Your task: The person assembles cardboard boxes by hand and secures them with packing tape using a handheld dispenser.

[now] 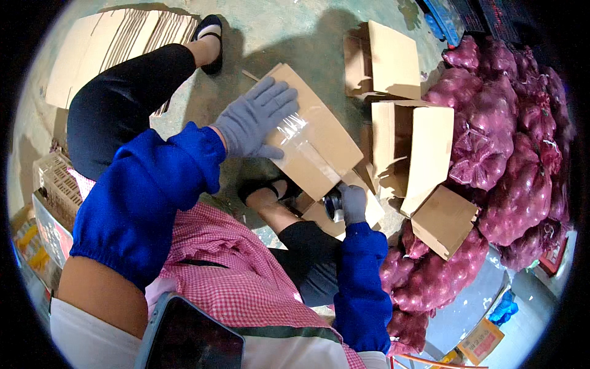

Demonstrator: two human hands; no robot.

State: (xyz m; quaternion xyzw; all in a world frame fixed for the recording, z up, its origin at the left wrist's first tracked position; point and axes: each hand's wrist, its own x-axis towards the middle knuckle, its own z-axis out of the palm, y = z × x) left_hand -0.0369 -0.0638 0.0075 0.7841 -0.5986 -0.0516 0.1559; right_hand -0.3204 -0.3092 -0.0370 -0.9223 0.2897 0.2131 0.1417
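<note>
A brown cardboard box (pixel 322 144) stands tilted between my knees, with a strip of clear shiny tape (pixel 295 129) on its upper face. My left hand (pixel 258 117), in a grey glove, lies on the box beside the tape, fingers stretched and slightly apart. At the box's near right edge my right hand (pixel 353 203), also gloved in grey, is closed around a tape dispenser (pixel 334 205). Much of the dispenser is hidden by the hand and the box edge. Under it lie open cardboard flaps (pixel 326 219).
Opened cardboard boxes (pixel 393 132) stand to the right, beside stacked net sacks of purple-red onions (pixel 485 129). A small box (pixel 445 221) rests on the sacks. Far left is a stack of flattened cardboard (pixel 117 46). A phone (pixel 190 338) hangs low in front of me.
</note>
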